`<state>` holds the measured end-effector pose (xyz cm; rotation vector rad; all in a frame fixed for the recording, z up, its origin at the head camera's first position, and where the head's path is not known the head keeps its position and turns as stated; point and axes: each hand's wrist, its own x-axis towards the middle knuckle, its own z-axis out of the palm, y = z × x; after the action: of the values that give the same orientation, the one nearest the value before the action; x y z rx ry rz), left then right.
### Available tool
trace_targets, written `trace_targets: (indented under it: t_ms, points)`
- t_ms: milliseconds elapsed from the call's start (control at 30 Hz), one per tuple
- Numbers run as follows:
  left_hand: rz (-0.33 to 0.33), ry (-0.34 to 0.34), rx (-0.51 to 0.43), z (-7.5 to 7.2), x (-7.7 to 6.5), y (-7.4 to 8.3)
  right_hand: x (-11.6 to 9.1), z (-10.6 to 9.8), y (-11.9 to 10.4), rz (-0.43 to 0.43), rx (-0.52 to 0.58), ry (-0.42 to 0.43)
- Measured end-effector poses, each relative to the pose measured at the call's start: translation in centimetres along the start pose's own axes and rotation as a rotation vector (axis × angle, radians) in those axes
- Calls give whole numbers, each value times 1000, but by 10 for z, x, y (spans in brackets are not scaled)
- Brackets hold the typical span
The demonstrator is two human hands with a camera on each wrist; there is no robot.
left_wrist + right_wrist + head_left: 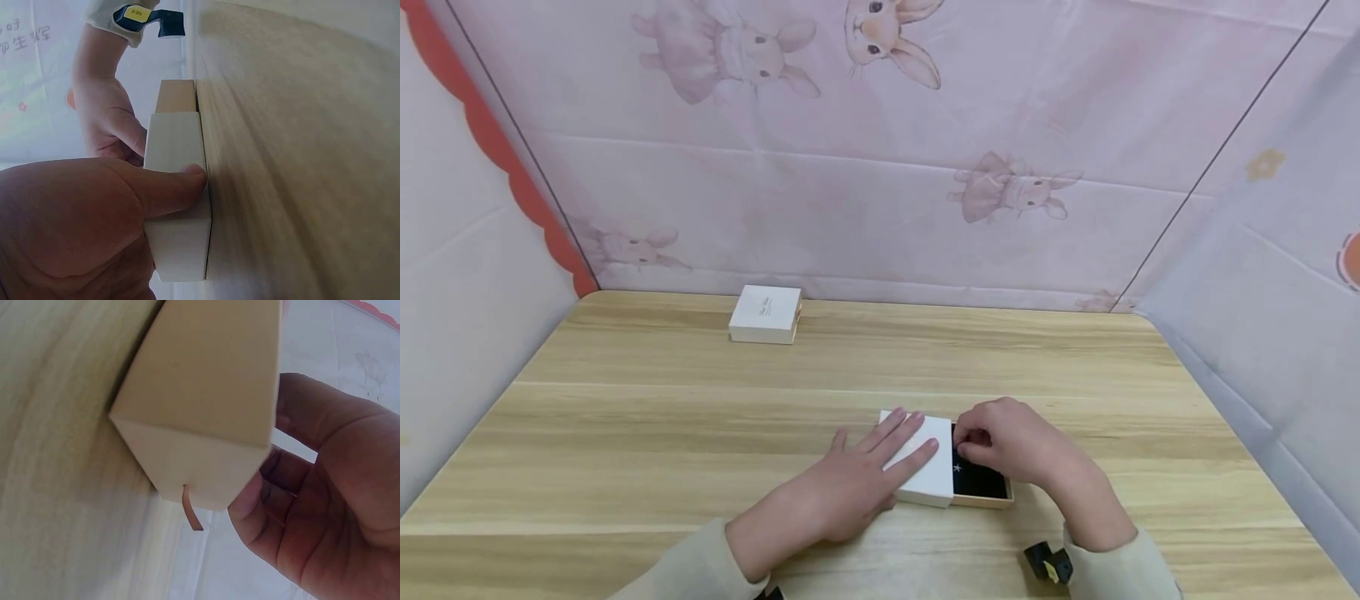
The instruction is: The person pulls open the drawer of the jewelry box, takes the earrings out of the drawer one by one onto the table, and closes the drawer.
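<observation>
A white slide-out box (936, 475) lies on the table, its tan drawer (985, 502) pulled partly out to the right. Across the white sleeve lie the outstretched fingers of my left hand (857, 487); the left wrist view shows its thumb (178, 187) pressing the near side. Over the drawer's black lining (981, 479) my right hand (1011, 437) has its fingers curled down, and their tips are partly hidden. Just by them a small white star-shaped mark (957, 468) shows on the black. In the right wrist view a brown ribbon tab (192, 509) hangs from the drawer's end.
A second white box (766, 312), closed and with small lettering on its lid, stands at the back left of the wooden table (647, 425). Rabbit-patterned cloth (865, 200) rises behind the table, with pale cloth at both sides.
</observation>
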<state>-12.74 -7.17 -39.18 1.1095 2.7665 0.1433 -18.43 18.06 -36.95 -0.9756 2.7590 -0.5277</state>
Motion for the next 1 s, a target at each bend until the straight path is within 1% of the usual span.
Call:
trace_targets:
  t_ms: [333, 800, 1000]
  points:
    - [2, 2, -10, 0, 0, 0, 0, 2, 2, 0, 13, -9]
    - [0, -3, -5, 0, 0, 0, 0, 1, 3, -18, 2, 9]
    - [1, -2, -1, 0, -1, 0, -1, 0, 3, -20, 8, -2]
